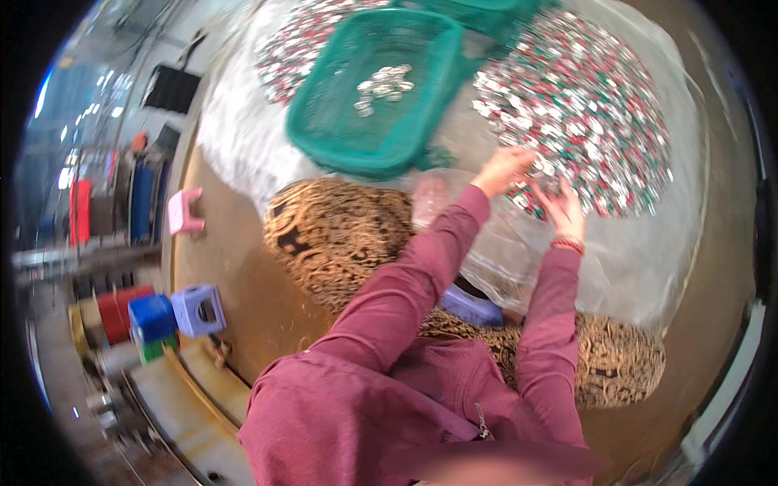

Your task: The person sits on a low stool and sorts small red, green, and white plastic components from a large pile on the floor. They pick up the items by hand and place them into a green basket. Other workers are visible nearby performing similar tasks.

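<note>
A wide heap of small shiny pieces (604, 105), silver, red and green, lies on a clear plastic sheet (624, 259) ahead and to my right. At its near left edge my left hand (509, 168) is closed, its fingertips pinching a small silver piece (545, 168). Just right of it and nearer to me, my right hand (565, 209) has thumb and fingers curled around silver pieces; blur hides their exact kind. The fingertips of both hands almost meet. Left of the heap stands a green mesh basket (304, 130) with several silver pieces (385, 85) on its bottom.
Another heap of pieces (296, 49) lies beyond the basket on the left, and a second green basket (486, 10) is at the far edge. My patterned trouser leg (340, 235) borders the sheet. A pink stool (186, 212) and a purple stool (198, 310) stand on the left.
</note>
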`<action>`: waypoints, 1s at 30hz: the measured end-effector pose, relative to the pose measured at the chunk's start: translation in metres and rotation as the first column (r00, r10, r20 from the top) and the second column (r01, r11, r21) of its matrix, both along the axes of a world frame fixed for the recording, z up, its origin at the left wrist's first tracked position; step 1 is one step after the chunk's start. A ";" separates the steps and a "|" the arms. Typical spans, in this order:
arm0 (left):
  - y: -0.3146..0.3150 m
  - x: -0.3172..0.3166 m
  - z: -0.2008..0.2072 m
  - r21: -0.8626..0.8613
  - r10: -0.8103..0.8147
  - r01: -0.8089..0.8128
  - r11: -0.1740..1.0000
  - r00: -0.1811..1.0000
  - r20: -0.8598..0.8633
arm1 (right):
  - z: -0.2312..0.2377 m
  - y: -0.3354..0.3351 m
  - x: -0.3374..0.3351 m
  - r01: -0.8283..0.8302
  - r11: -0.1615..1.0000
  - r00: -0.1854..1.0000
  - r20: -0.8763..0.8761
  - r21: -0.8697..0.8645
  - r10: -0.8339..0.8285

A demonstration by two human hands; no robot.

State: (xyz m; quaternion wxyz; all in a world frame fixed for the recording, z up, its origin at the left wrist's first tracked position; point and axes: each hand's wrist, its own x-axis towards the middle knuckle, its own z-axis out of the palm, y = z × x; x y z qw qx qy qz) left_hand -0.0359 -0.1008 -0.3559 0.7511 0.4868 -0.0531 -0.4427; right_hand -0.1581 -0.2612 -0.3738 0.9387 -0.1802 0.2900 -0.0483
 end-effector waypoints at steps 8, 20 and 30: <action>0.004 -0.005 0.037 -0.082 -0.171 0.152 0.985 0.928 -0.331 | 0.008 0.012 0.001 0.024 0.985 0.999 0.025 -0.170 -0.020; 0.024 0.030 -0.019 0.055 -0.170 0.175 0.983 0.983 -0.075 | 0.021 -0.003 -0.007 0.169 0.943 0.980 0.148 -0.286 -0.131; -0.003 -0.038 -0.082 0.797 -0.654 -0.213 0.566 0.473 0.591 | -0.072 0.018 -0.033 -0.721 0.030 0.673 -0.709 -0.693 -0.212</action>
